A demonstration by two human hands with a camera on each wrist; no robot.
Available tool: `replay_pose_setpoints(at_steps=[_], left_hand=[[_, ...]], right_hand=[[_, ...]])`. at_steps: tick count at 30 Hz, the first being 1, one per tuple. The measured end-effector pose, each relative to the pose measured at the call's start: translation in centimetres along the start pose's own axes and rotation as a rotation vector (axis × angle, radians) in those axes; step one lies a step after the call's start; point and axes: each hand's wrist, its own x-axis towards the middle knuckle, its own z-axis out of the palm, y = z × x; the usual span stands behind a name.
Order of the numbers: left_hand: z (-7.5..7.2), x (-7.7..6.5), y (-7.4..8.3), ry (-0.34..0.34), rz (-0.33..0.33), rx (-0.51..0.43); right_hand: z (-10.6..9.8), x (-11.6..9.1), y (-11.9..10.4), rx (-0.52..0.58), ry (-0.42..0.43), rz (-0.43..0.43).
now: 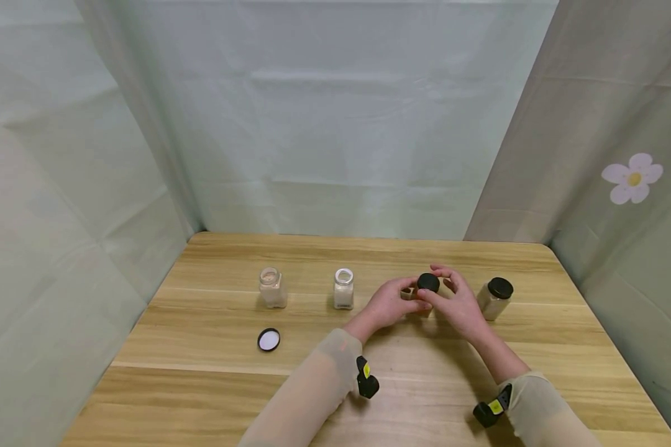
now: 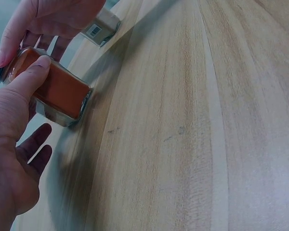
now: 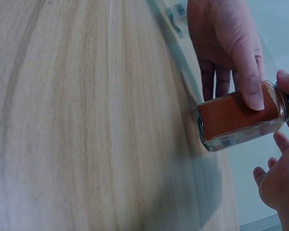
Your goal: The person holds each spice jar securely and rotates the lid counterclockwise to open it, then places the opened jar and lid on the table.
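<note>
A square glass jar of orange-red powder (image 2: 65, 91) stands upright on the table under a black lid (image 1: 428, 282). My left hand (image 1: 390, 304) grips the jar's body, its thumb pressed flat along one side in both wrist views. At the top, my right hand (image 1: 457, 305) pinches the lid between thumb and fingers. To the right of that hand stands another jar (image 1: 491, 304), filled with pale powder and capped in black. In the right wrist view the lid is mostly behind the right fingers.
Two uncapped jars stand to the left: one with beige powder (image 1: 273, 293), one with whitish contents (image 1: 343, 294). A loose black lid (image 1: 268, 339) lies with its white inside up. Pale curtains (image 1: 335, 155) hang behind the wooden table (image 1: 201, 397) and along its sides.
</note>
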Motion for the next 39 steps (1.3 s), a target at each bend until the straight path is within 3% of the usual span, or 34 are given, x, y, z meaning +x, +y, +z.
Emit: replay_pose_setpoints(at_steps=[5, 13, 18, 27, 34, 39], left_hand=[[0.0, 0.0, 0.0, -0.002, 0.006, -0.002], [0.0, -0.2, 0.0, -0.001, -0.012, 0.007], [0.0, -0.2, 0.0, 0.003, -0.026, 0.025], [0.0, -0.1, 0.1, 0.0, -0.038, 0.023], [0.0, 0.0, 0.1, -0.002, -0.043, 0.022], [0.1, 0.0, -0.1, 0.002, -0.049, 0.02]], right_hand=[[0.0, -0.2, -0.4, -0.013, -0.007, 0.003], [0.1, -1.2, -3.9, -0.053, -0.026, 0.005], [0.0, -1.3, -4.5, -0.086, -0.044, -0.011], [-0.3, -1.1, -4.2, -0.115, -0.073, -0.059], [-0.7, -0.1, -0.6, -0.153, -0.064, -0.08], [-0.7, -0.1, -0.4, -0.143, -0.067, -0.088]])
